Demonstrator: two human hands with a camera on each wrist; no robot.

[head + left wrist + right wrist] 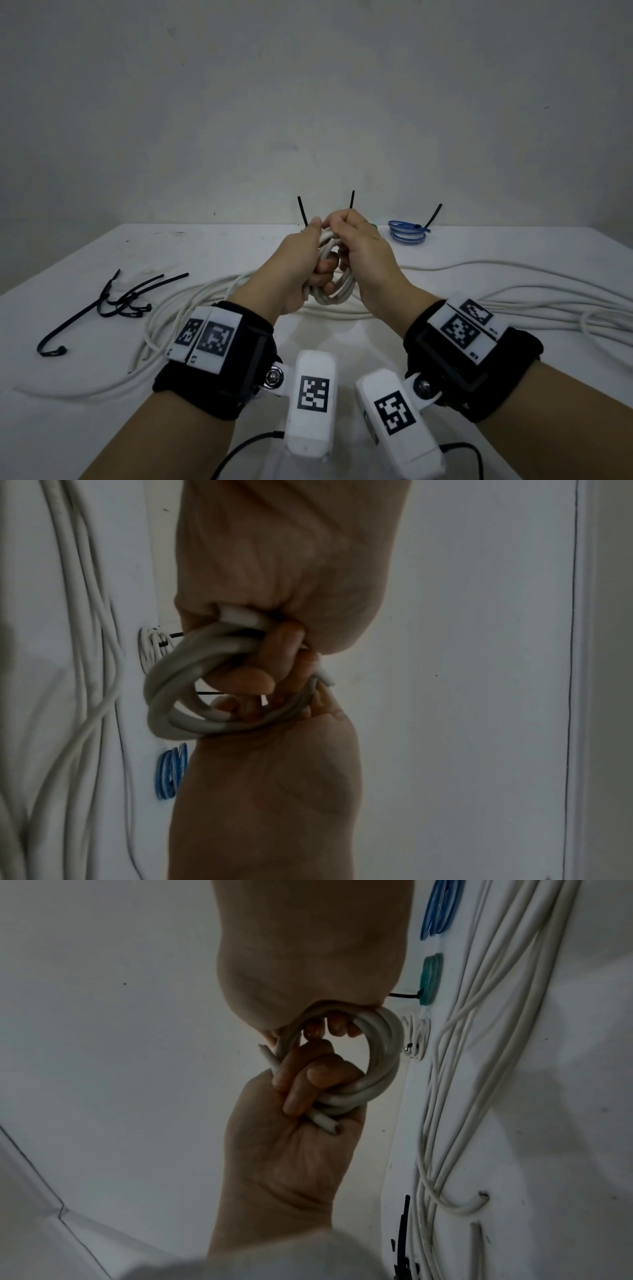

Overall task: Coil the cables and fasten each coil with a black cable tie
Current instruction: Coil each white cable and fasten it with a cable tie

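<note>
I hold a small coil of thick white cable (pixel 337 291) up above the table's middle with both hands. My left hand (pixel 318 274) grips the coil's near left side, thumb through the loop (pixel 325 1074). My right hand (pixel 344 236) curls over the coil's top, fingertips inside the ring (pixel 335 1026). Both cut ends of the cable stick out by the left hand's fingers (pixel 329 1125). No tie shows on this coil (pixel 178 685). Loose black cable ties (pixel 120 301) lie on the table at the left.
Long loose white cables (pixel 513 301) sprawl across the table under and beside my arms. At the back lie a tied blue coil (pixel 407 233), a tied green coil (pixel 430 980) and a tied small white coil (pixel 416 1037). A wall stands close behind the table.
</note>
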